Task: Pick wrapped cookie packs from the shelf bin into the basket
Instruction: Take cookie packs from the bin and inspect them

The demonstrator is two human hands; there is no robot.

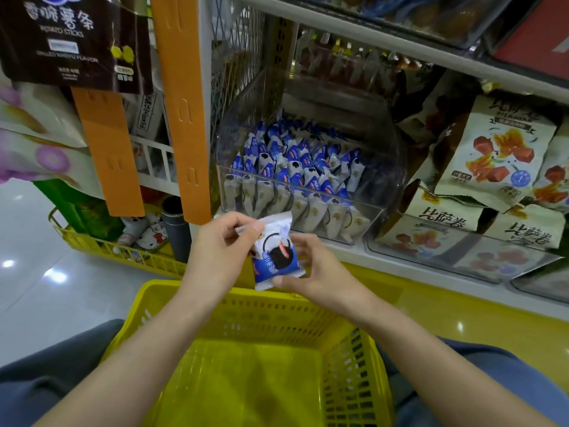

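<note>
Pinching the pack (275, 255), left hand (220, 245) and right hand (315, 272) grips both curled on it; lower toward 6 o'clock (basket (246, 315)), then release.

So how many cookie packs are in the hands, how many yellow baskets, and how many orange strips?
Cookie pack, held by left hand and right hand: 1
Yellow baskets: 2, near basket, floor basket
Orange strips: 2, left strip, right strip
Total: 5

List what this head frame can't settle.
Head view:
- cookie pack small print: blurred, partly covered by left hand and right hand.
- basket near end: cut off by bottom edge.
- bin rear packs: hidden behind front rows, glare.
- top-shelf goods: blurred, cut off by top edge.
</note>
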